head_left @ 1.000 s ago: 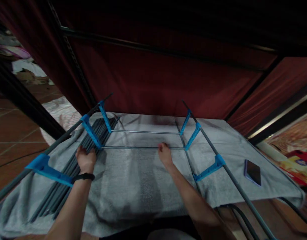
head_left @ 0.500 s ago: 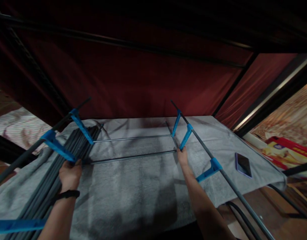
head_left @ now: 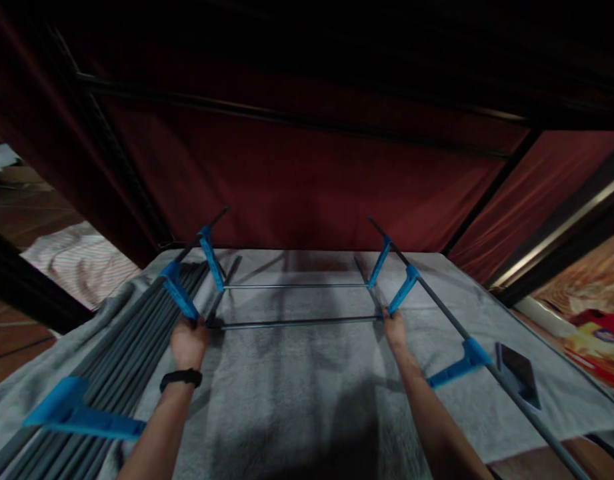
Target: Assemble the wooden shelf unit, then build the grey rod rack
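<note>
My left hand is closed around the lower end of a blue plastic bracket on the left side of a grey tube frame. On the opposite side, my right hand grips the foot of a matching blue bracket, at the corner with the near cross tube. A far cross tube also spans the two sides. Long grey poles, one on the left and one on the right, run through the bracket tops. My fingers hide the joints they hold.
A bundle of grey tubes lies at left on the grey cloth. A phone rests beside the right pole. Dark red fabric on a dark metal frame hangs behind. At far right is a red and yellow package.
The view has shifted, so the scene sits farther right and lower. Both hands and the tube frame have moved right, the left side most. Both grips are kept.
</note>
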Motion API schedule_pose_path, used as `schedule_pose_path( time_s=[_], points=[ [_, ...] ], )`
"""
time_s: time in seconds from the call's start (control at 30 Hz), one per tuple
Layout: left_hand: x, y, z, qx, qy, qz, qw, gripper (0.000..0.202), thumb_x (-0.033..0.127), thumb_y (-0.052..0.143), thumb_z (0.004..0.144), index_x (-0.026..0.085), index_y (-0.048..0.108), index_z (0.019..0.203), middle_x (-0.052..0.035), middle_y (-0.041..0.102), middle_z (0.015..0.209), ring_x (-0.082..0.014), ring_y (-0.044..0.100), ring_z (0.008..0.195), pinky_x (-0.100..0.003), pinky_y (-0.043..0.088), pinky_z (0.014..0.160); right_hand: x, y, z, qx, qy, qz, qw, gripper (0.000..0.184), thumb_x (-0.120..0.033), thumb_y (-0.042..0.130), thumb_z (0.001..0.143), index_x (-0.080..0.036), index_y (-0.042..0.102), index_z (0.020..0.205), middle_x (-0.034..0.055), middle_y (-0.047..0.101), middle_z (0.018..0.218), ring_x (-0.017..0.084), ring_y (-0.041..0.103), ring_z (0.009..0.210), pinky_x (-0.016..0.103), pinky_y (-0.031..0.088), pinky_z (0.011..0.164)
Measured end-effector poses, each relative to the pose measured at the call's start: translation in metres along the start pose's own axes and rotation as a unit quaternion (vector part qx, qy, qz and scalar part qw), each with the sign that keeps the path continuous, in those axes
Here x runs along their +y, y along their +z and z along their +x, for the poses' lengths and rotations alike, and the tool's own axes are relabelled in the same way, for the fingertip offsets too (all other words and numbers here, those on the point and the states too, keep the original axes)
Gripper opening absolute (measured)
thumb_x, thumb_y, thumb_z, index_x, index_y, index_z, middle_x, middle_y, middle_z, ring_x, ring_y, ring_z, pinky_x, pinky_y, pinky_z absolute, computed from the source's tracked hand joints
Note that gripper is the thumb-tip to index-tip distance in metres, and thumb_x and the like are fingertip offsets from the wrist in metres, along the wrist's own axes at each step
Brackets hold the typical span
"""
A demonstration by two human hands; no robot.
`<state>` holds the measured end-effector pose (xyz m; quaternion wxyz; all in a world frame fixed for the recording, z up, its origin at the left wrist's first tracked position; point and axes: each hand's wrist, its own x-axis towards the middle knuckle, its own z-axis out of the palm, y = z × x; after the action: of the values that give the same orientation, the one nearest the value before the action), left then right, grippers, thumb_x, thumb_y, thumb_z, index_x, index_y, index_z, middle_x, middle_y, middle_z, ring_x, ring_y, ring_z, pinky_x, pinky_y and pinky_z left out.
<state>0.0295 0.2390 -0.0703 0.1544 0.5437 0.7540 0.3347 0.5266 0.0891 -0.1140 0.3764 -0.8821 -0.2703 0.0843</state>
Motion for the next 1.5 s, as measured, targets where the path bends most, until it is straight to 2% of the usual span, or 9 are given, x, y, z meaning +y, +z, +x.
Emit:
schedule_pose_path(
  time_s=[0.27,0.6,1.0,1.13,1.23,1.33,1.4,1.43,1.5],
  points=[
    [0.010,0.002,-0.009,0.002,0.012,-0.010,1.000,0.009,0.024,0.054,0.085,0.021,0.047,0.080,-0.0032,0.053,0.069,-0.0187,0.052,0.065,-0.028,0.036,0.059,0.013,0.006,0.021,-0.020,-0.017,-0.030,0.999,0.038,-0.032,0.042,0.092,-0.011,0.061,0.117,0.0204,0.070,0.110,0.029,0.066,0.108,0.035,0.047,0.087],
    [-0.009,0.017,-0.008,-0.012,0.007,-0.041,0.999,0.003,0.018,0.057,0.082,0.018,0.055,0.083,-0.0032,0.061,0.070,-0.0183,0.058,0.068,-0.027,0.039,0.063,0.038,0.011,0.018,-0.050,-0.015,-0.060,0.997,0.048,-0.039,0.039,0.090,-0.008,0.059,0.122,0.0254,0.069,0.112,0.037,0.065,0.110,0.042,0.047,0.087],
    [-0.019,0.028,-0.015,0.009,0.023,-0.110,0.994,0.025,0.017,0.052,0.086,0.014,0.059,0.110,-0.0063,0.066,0.089,-0.0191,0.063,0.085,-0.028,0.047,0.079,0.041,0.018,0.015,-0.023,0.009,-0.048,0.999,0.048,-0.042,0.041,0.087,-0.009,0.058,0.117,0.0247,0.068,0.103,0.040,0.065,0.103,0.046,0.049,0.085],
    [-0.014,0.022,-0.031,0.035,-0.003,-0.121,0.992,0.053,0.023,0.059,0.085,0.007,0.047,0.134,-0.0196,0.060,0.124,-0.0269,0.061,0.114,-0.037,0.049,0.097,0.033,0.015,-0.009,0.060,-0.048,0.042,0.996,0.059,-0.039,0.050,0.079,-0.006,0.047,0.128,0.0269,0.059,0.120,0.041,0.054,0.121,0.052,0.044,0.098],
    [-0.015,0.017,-0.081,0.052,0.026,-0.117,0.991,0.069,0.027,0.059,0.087,0.003,0.033,0.147,-0.0271,0.037,0.149,-0.0336,0.043,0.138,-0.044,0.039,0.113,0.020,0.016,-0.060,0.125,-0.118,0.095,0.980,0.065,-0.036,0.049,0.078,-0.007,0.041,0.136,0.0271,0.046,0.136,0.039,0.040,0.135,0.055,0.034,0.111],
    [-0.029,0.010,-0.162,0.007,0.160,-0.112,0.981,0.064,0.028,0.046,0.096,0.015,0.024,0.155,-0.0175,0.031,0.158,-0.0289,0.031,0.147,-0.046,0.033,0.120,0.001,0.015,-0.144,0.033,-0.144,0.205,0.968,0.052,-0.042,0.049,0.082,-0.018,0.050,0.129,0.0178,0.051,0.134,0.033,0.050,0.124,0.051,0.043,0.104],
    [-0.046,0.002,-0.215,-0.075,0.252,-0.068,0.962,0.060,0.028,0.041,0.099,0.028,0.023,0.156,-0.0085,0.034,0.159,-0.0234,0.033,0.147,-0.045,0.035,0.119,-0.011,0.010,-0.210,-0.111,-0.128,0.294,0.941,0.033,-0.043,0.048,0.085,-0.022,0.062,0.107,0.0098,0.066,0.111,0.026,0.062,0.102,0.042,0.051,0.092],
    [-0.057,-0.003,-0.236,-0.120,0.304,-0.042,0.944,0.059,0.026,0.040,0.100,0.033,0.024,0.156,-0.0054,0.037,0.158,-0.0216,0.037,0.145,-0.042,0.040,0.117,-0.016,0.006,-0.243,-0.227,-0.128,0.317,0.912,0.028,-0.043,0.048,0.087,-0.023,0.065,0.093,0.0063,0.069,0.094,0.022,0.065,0.089,0.037,0.053,0.084],
    [-0.078,-0.014,-0.263,-0.158,0.387,0.018,0.909,0.059,0.023,0.040,0.100,0.036,0.026,0.156,-0.0034,0.043,0.155,-0.0192,0.045,0.140,-0.035,0.047,0.111,-0.022,-0.004,-0.301,-0.497,-0.152,0.302,0.799,0.032,-0.044,0.045,0.091,-0.025,0.070,0.086,0.0014,0.070,0.081,0.018,0.067,0.077,0.031,0.053,0.073]
  ],
)
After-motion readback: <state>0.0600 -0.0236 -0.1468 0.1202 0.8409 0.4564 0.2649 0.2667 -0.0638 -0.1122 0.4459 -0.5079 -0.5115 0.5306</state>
